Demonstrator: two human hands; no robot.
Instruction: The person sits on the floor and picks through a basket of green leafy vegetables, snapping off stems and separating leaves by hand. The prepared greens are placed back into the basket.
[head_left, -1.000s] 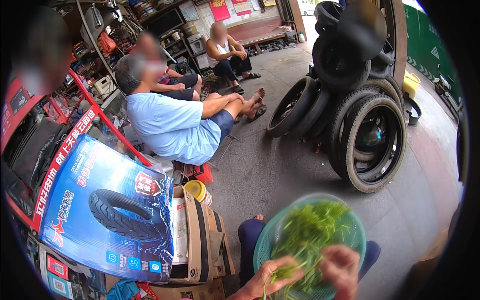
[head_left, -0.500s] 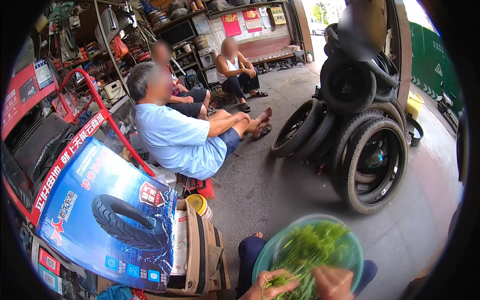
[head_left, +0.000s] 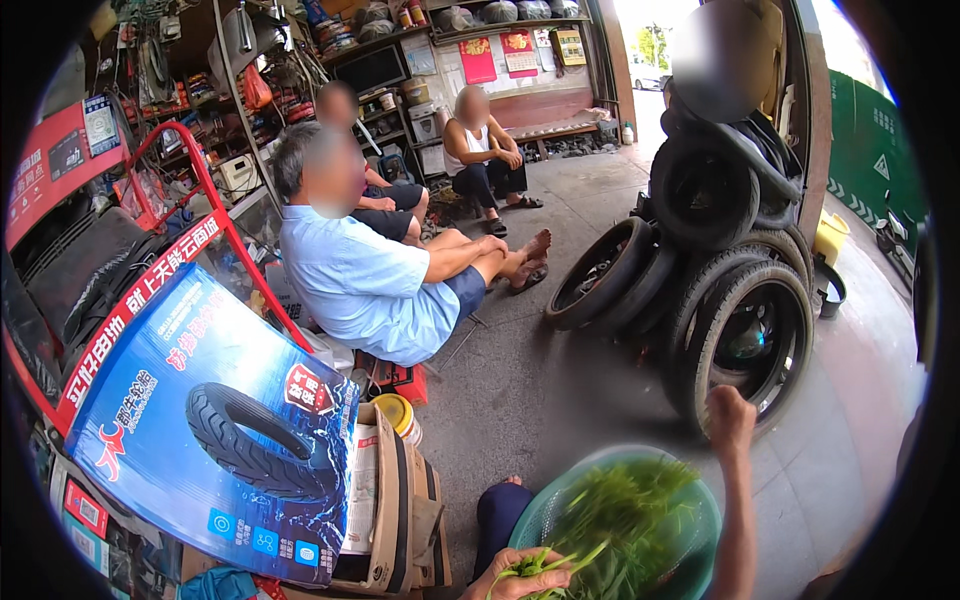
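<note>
A teal plastic basin (head_left: 548, 505) full of leafy green stalks (head_left: 625, 515) rests on my lap at the bottom of the view. My left hand (head_left: 518, 578) is at the basin's near rim, closed around a small bunch of green stems. My right hand (head_left: 731, 418) is lifted above the basin's far right rim, forearm rising from the lower edge. Its fingers curl away from the camera, so whether it holds anything is hidden.
Stacked black tyres (head_left: 742, 330) lean at the right. A person in a light blue shirt (head_left: 365, 290) sits ahead on a low stool, with two more people seated behind. A blue tyre poster board (head_left: 210, 430), cardboard boxes (head_left: 400, 520) and a yellow tub (head_left: 396, 412) stand at my left.
My right hand has risen out of the greens to above the basin's far rim. The left hand stays at the near rim with stems. The basin has dropped toward the frame's lower edge.
</note>
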